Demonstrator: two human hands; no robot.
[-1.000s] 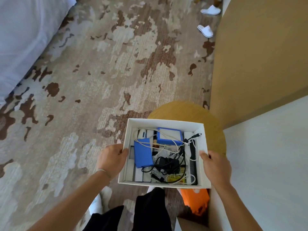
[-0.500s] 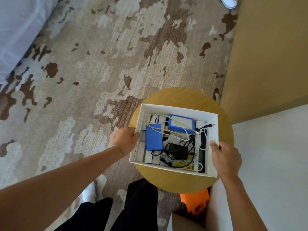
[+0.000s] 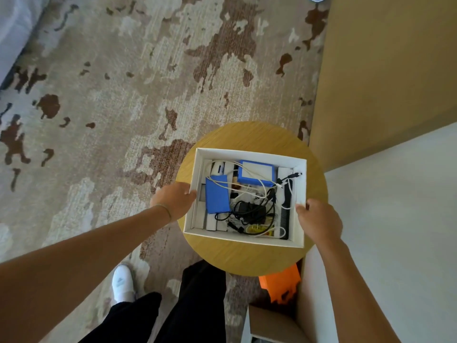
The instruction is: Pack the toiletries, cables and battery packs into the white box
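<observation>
The white box sits on the round wooden stool, already loaded, with a hand on each side wall. From here it could tip or slide off if one hand lets go before the other, since the near edge lies close to the stool's rim. The loose black cable and white cable are heaped high between the hands, and could snag a finger and spill. The left hand pinches the left wall, thumb hooked over the rim and fingers down the outside. The right hand grips the right wall likewise. Just inside the left thumb lies a blue battery pack; a second blue battery pack lies farther away, and a black comb lies just inside the right thumb.
</observation>
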